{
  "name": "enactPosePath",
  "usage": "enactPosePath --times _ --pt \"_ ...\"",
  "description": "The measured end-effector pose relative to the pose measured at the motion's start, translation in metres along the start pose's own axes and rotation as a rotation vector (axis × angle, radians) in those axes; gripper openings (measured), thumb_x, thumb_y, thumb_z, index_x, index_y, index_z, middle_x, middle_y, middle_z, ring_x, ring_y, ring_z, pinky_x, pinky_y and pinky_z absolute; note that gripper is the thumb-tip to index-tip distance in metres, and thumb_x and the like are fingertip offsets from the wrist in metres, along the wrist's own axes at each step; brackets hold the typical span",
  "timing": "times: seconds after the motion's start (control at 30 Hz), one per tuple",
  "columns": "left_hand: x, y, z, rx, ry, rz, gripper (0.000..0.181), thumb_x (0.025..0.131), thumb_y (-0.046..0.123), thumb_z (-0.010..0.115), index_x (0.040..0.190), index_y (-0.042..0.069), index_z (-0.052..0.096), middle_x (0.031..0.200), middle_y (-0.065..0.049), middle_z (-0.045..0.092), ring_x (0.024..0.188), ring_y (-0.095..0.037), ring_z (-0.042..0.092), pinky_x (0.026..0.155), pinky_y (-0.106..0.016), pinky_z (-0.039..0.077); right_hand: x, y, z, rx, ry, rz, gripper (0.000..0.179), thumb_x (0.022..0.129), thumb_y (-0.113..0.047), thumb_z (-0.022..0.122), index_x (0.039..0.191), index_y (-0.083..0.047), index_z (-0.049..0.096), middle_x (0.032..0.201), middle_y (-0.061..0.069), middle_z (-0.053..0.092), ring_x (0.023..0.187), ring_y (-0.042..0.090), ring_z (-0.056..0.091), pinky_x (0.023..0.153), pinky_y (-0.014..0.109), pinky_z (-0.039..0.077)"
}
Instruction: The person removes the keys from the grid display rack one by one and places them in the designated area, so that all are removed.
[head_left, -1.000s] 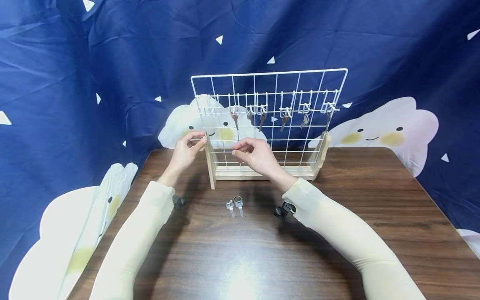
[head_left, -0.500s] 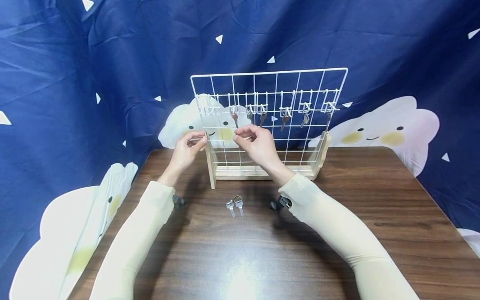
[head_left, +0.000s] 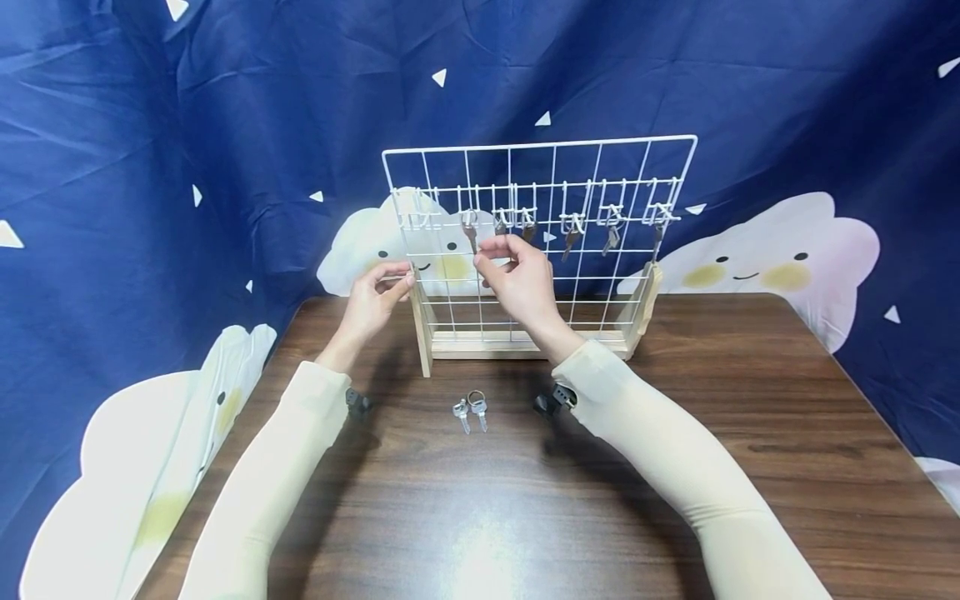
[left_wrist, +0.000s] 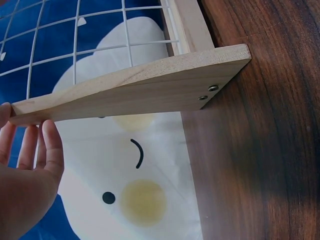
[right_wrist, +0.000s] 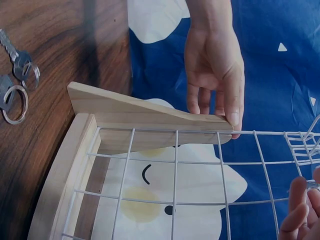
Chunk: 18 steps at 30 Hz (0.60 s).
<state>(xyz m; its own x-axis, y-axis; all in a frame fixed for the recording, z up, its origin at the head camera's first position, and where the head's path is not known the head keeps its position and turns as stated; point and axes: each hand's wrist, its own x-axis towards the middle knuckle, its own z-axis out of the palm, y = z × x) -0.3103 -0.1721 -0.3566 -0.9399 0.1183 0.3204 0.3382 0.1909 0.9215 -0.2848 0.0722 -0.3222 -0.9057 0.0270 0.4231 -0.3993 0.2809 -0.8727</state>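
A white wire grid rack [head_left: 540, 287] in a wooden stand [head_left: 480, 353] holds a row of white hooks with keys. My left hand [head_left: 372, 302] pinches the top of the stand's left side panel [left_wrist: 125, 92], thumb on one face and fingers on the other. In front of the grid, my right hand [head_left: 522, 281] has thumb and index finger at the lower end of the leftmost hanging key [head_left: 470, 232]. In the right wrist view, a bit of silver metal [right_wrist: 312, 185] shows at the fingertips of my right hand [right_wrist: 302, 212], which is cut off by the frame edge.
Two silver keys with rings [head_left: 470, 411] lie on the brown wooden table [head_left: 750, 417] in front of the rack. More keys [head_left: 611, 240] hang to the right on the grid. Behind stands a blue curtain [head_left: 285, 100] with cloud prints.
My right hand has risen from low in front of the grid, slightly rightward, to the leftmost hanging key. The left hand keeps its grip on the side panel.
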Motion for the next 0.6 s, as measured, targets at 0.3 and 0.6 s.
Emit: enactPosePath --times 0.3,0.6 --pt "0.000 0.003 0.000 0.029 0.001 0.003 0.035 0.095 0.005 0.065 0.126 -0.011 0.059 0.128 -0.031 0.061 0.091 -0.013 0.068 0.078 -0.016 0.062 0.005 0.000 0.005 0.010 0.052 -0.010 0.024 0.088 -0.024 0.072 0.111 -0.015 0.073 0.102 0.004 0.077 0.058 0.003 0.065 0.043 0.021 0.049" --pt "-0.001 0.001 0.000 0.029 0.004 0.004 0.035 0.095 0.005 0.065 0.126 -0.011 0.059 0.127 -0.032 0.061 0.091 -0.013 0.068 0.078 -0.016 0.062 0.010 -0.003 0.012 0.034 0.082 -0.045 0.024 0.090 -0.021 0.073 0.111 -0.011 0.073 0.102 0.007 0.077 0.066 0.027 0.071 0.042 0.019 0.047"
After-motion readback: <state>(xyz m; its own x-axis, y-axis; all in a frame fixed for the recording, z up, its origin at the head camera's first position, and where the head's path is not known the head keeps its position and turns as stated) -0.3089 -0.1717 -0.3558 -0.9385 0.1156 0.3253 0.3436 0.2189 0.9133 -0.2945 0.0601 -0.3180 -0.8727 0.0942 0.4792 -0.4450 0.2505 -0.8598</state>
